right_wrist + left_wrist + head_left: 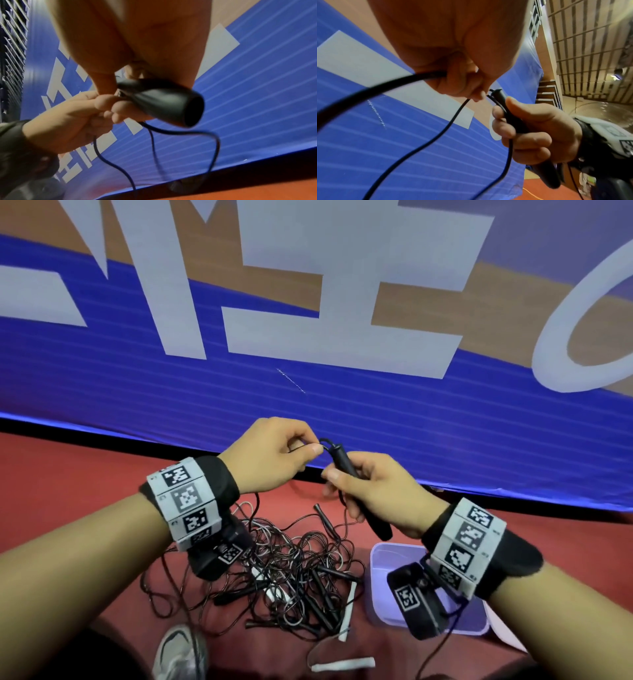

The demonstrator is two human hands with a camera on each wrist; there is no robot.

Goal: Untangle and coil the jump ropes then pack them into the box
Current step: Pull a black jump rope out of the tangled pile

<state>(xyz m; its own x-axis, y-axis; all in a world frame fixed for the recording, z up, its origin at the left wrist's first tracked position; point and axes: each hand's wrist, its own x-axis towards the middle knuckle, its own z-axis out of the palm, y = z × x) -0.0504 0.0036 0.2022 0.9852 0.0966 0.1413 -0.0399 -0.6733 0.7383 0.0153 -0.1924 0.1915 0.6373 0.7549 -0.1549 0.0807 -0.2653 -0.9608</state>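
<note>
Landmark: the tangled pile of jump ropes [291,570] on the red floor [68,474].

Left of and above the pile, the left hand [270,457] pinches a thin black cord [436,135] between thumb and forefinger, right where the cord leaves the handle; this grip is narrow and closed on the cord. The cord trails down from the hand toward the pile.

Above the pile and to its right, the right hand [376,494] wraps its fingers round a black handle [363,501], a full grip with the handle's butt end sticking out below the palm. The cord runs alongside the handle under these fingers.

Right of the pile, just beside it on the floor, stands the lilac box [376,577]; its inside is largely hidden by the right wrist. 2 white handles [342,664] lie at the pile's near edge; a shoe [178,652] shows at its near left. Beyond the pile hangs a blue banner [205,378].

Handling, as judged: the cords look thin, limp and springy, prone to kinking and snagging on neighbouring loops; the handles are rigid and light. The handle is the sound place to hold, with the other hand guiding the cord near its root while coiling.
</note>
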